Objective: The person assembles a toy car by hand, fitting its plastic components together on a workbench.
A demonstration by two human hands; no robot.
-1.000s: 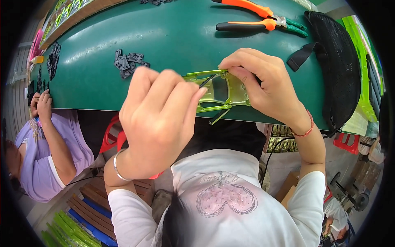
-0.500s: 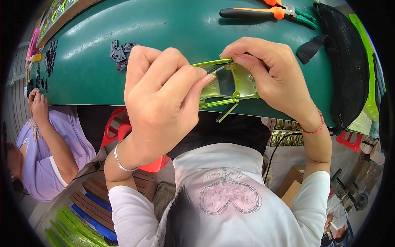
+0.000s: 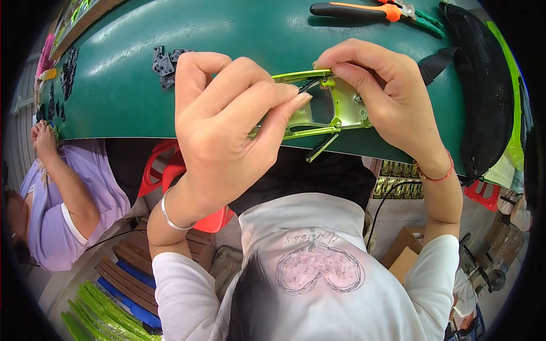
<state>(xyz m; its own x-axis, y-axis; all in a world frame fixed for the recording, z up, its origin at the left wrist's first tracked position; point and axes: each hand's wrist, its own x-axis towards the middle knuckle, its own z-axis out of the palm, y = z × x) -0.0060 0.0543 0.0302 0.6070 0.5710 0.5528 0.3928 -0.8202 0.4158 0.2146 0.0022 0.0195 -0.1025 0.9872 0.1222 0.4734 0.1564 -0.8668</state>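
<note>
Green table (image 3: 170,96) carries pliers (image 3: 369,10) and small black parts (image 3: 165,59). Left hand (image 3: 227,125) and right hand (image 3: 381,96) hold a shiny green frame (image 3: 335,108) above the table edge; both sets of fingers pinch its top bar

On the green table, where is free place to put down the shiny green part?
The green table is bare between the small black clips and its near edge, left of the left hand. Another bare strip runs between the orange-handled pliers and the right hand. The right side is crowded by a black mesh bag; both hands cover the centre.
</note>
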